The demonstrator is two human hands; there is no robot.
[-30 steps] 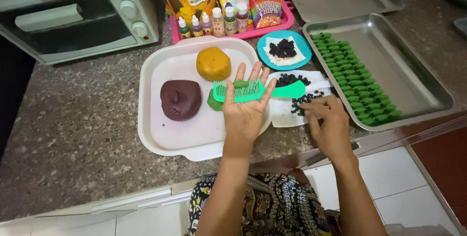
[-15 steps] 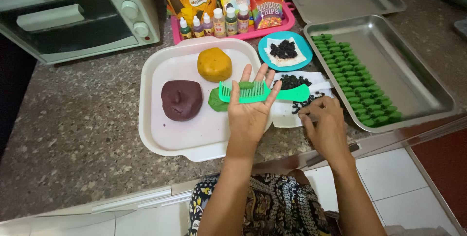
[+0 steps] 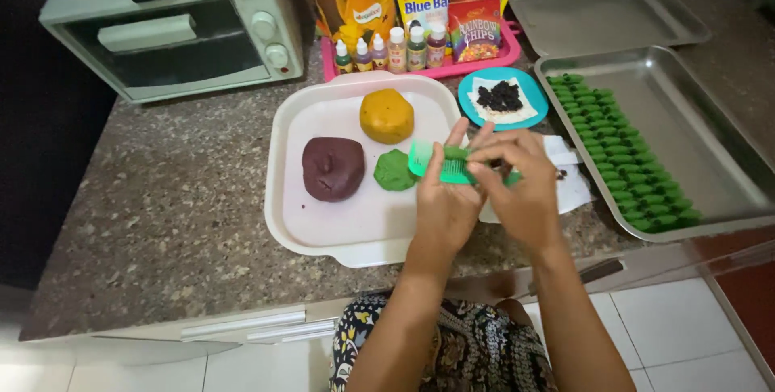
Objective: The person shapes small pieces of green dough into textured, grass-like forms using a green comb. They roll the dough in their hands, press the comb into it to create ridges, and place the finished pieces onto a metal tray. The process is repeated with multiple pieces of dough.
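Over the white tray's (image 3: 323, 234) right edge, the left hand (image 3: 444, 206) grasps a green toothed comb (image 3: 440, 163). The right hand (image 3: 521, 190), which lay apart on the paper a second ago, has come across, and its fingertips now pinch at the comb's teeth, so both hands work one spot. On the tray sit smooth dough lumps: maroon (image 3: 333, 167), orange (image 3: 387, 115), a small green one (image 3: 395, 171). Right of the tray, a shiny steel pan (image 3: 718, 158) holds rows of ridged green pieces (image 3: 622, 154).
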